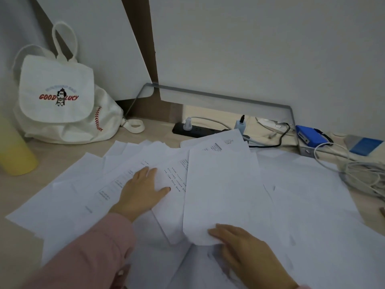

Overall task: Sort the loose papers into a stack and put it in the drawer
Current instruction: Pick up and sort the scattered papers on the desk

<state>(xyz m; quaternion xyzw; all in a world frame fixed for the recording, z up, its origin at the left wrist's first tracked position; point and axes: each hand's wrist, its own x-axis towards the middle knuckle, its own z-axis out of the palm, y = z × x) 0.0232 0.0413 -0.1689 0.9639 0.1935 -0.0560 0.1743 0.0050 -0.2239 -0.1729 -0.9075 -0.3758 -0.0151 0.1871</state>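
Papers (225, 184) under flat left hand (143, 188), right hand (245, 249) pinching one, bag (60, 97) "GOOD LUCY"

The loose papers (302, 195) are white sheets, unstacked, spread in an overlapping fan across the lower half of the frame, from lower left to the right edge. The printed sheets (177, 176) at centre left carry lines of small black text; the others show blank faces. The top sheet (220, 195) sits at centre, long axis near vertical, blank side up, lower edge curled, overlapping its neighbours.
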